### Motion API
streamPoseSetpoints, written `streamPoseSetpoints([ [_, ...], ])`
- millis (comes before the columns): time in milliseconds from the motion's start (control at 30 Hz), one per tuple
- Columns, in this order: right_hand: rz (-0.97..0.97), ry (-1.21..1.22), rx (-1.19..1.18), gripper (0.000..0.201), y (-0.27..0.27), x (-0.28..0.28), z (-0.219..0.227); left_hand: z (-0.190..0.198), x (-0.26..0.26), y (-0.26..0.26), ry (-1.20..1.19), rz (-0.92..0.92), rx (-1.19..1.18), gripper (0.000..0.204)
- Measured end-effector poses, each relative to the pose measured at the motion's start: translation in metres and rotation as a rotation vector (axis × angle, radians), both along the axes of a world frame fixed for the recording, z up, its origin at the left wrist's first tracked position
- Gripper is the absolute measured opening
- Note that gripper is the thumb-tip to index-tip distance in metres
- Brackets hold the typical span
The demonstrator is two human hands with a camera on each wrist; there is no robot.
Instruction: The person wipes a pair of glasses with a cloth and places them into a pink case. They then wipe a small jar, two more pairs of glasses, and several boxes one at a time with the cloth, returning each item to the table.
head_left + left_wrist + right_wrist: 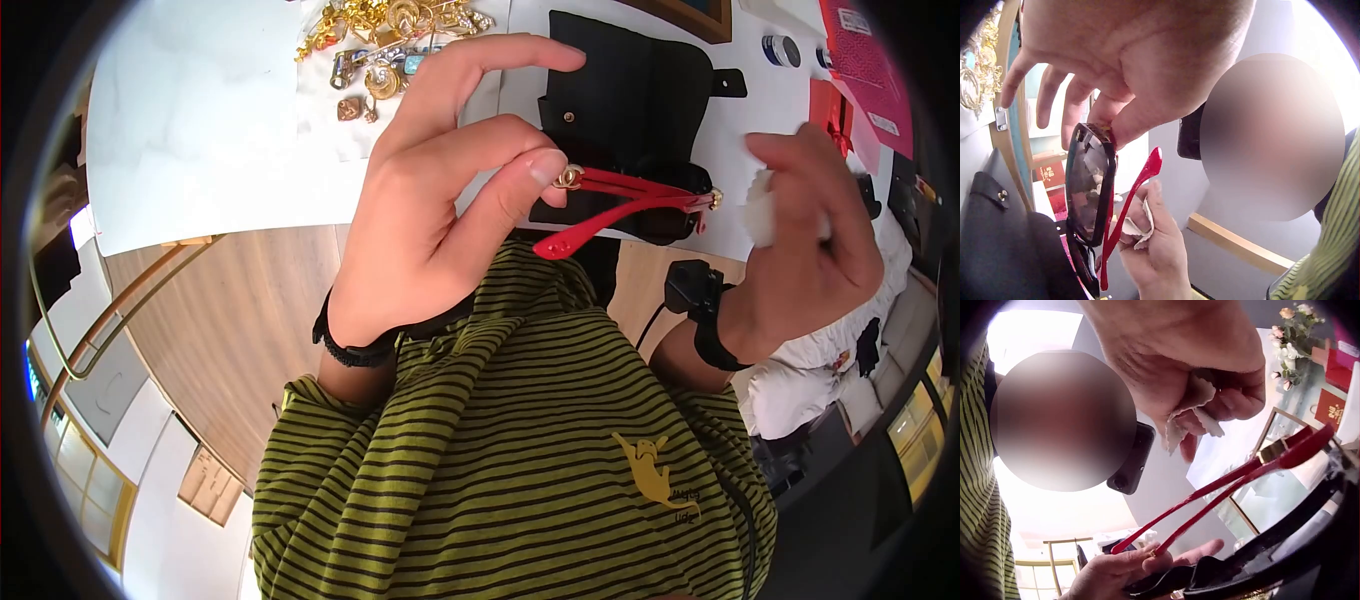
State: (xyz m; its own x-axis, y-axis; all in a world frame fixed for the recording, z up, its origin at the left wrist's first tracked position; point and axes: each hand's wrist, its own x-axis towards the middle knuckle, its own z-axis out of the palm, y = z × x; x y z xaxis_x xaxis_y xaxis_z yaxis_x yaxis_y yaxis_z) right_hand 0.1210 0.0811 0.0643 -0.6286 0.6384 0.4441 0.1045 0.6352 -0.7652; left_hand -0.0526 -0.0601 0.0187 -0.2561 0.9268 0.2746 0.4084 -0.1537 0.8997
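Observation:
Sunglasses with dark lenses (1090, 181) and red temples (640, 186) hang from my left hand (440, 190), whose thumb and index finger pinch one end of the frame at a gold emblem (569, 177). The other left fingers are spread. To the right of the glasses, apart from them, my right hand (815, 230) holds a crumpled white cloth (1196, 412) between curled fingers. In the right wrist view the red temples (1210, 487) lie below that hand. A black case (630, 90) lies unfolded on the table beyond the glasses.
Gold jewellery (385, 25) is heaped on a white sheet at the table's far side. A small round jar (781, 51), red boxes (830, 115) and a pink packet (870, 75) stand at the back right. The white table's near edge (220, 235) runs before the body.

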Motion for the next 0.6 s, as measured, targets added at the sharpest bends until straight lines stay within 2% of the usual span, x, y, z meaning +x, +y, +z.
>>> streamPoseSetpoints([
  [33,0.029,0.055,0.048,0.019,0.003,-0.002,0.000,0.001,0.000,0.000,0.000,-0.003,0.000,0.023],
  [67,0.174,-0.159,0.064,0.022,0.004,-0.001,0.008,0.003,0.000,0.000,-0.036,-0.006,-0.029,0.024],
  [167,0.319,-0.372,0.086,0.034,0.002,-0.004,0.004,0.005,0.001,0.001,-0.093,-0.001,-0.053,0.026],
  [300,0.310,-0.259,0.137,0.026,0.006,0.001,0.001,0.005,0.000,0.001,-0.099,0.016,-0.049,0.029],
  [400,0.107,-0.083,0.094,0.011,0.006,0.008,0.007,0.004,-0.001,0.000,-0.165,0.029,-0.031,0.030],
  [433,0.097,-0.085,0.100,0.011,0.007,0.013,0.006,0.004,-0.002,0.001,-0.189,0.027,-0.024,0.030],
  [500,-0.079,-0.010,0.150,0.012,0.011,0.021,0.006,0.001,-0.004,0.000,-0.303,0.002,0.033,0.032],
  [533,-0.304,0.199,0.017,0.014,0.009,0.018,0.000,-0.003,-0.006,-0.002,-0.375,-0.006,0.076,0.034],
  [600,-0.310,0.194,-0.006,0.019,0.012,0.022,0.000,-0.002,-0.006,-0.003,-0.406,-0.007,0.077,0.037],
])
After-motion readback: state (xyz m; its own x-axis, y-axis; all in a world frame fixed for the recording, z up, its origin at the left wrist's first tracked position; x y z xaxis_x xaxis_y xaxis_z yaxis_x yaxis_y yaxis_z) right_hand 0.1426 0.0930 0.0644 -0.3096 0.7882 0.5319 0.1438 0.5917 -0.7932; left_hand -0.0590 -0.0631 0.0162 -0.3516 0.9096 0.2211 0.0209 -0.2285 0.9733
